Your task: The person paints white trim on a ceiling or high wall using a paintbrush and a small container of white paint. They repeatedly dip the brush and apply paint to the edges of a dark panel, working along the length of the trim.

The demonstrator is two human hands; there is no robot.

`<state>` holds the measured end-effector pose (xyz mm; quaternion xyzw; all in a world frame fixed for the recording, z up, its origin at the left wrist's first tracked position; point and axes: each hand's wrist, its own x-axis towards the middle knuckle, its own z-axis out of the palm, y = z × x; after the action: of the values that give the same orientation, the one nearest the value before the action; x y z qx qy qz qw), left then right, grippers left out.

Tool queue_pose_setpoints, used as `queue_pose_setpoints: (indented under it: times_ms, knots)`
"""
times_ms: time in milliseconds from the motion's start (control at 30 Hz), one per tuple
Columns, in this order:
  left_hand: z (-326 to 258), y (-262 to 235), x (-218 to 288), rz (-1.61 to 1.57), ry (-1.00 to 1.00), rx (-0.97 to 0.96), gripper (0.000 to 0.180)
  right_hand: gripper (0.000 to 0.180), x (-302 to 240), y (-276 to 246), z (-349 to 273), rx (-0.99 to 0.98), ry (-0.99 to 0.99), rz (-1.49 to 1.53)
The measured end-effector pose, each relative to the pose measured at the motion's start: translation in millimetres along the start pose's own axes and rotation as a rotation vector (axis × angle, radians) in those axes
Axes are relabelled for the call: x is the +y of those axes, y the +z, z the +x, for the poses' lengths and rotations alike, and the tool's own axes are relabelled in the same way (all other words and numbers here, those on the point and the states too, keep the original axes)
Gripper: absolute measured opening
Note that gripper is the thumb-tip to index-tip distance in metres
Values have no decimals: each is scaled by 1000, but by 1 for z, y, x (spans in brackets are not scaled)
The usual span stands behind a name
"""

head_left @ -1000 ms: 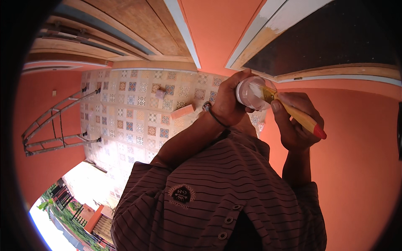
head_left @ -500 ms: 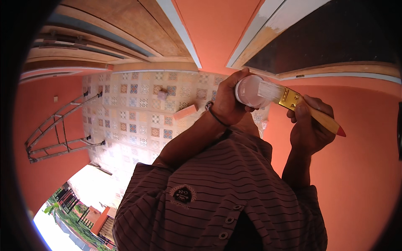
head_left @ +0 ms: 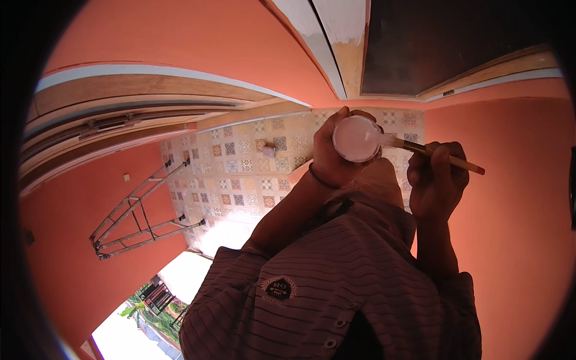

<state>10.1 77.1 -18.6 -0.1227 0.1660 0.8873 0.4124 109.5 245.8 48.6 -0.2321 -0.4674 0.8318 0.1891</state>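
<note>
My left hand [head_left: 330, 150] is wrapped round a small round paint cup [head_left: 356, 139], whose open top shows pale whitish paint. In my right hand [head_left: 438, 180] is a flat paintbrush [head_left: 459, 162] with a wooden handle and a red tip. Its bristles, coated in pale paint, reach over the cup's right rim. The brush is seen nearly edge-on, so its broad face is hidden. My fingers pinch the handle just behind the metal band.
Ahead is a wooden frame [head_left: 347, 66], partly painted white, beside a dark pane [head_left: 450, 48]. Orange walls [head_left: 198, 30] stand around. A metal ladder [head_left: 141, 210] leans at the left. On the patterned tile floor [head_left: 231, 165] lies a small block [head_left: 269, 151].
The view has turned, bringing the frame and dark pane closer to straight ahead. My right hand has rolled the brush from broad face to edge-on, bristles still at the cup.
</note>
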Motion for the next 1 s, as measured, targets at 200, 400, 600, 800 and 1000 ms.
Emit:
queue_pose_setpoints:
  times_ms: [200, 400, 600, 800, 1000]
  knots:
    - [32, -8, -8, -47, -70, 17, 63, 24, 15, -18, 21, 12, 181, 285]
    - [53, -23, 13, -83, -205, -249, 61, 22, 27, 4, 34, 96, -4, 423]
    - [46, -42, 43, -60, -221, -248, 60, 18, 56, 20, 57, 74, -337, 294]
    - [28, -59, 71, 28, -270, -270, 58, 30, 88, 22, 78, 133, -531, -228]
    - [12, -53, 77, 72, -214, -133, 57, 39, 105, 27, 83, 104, -669, -498]
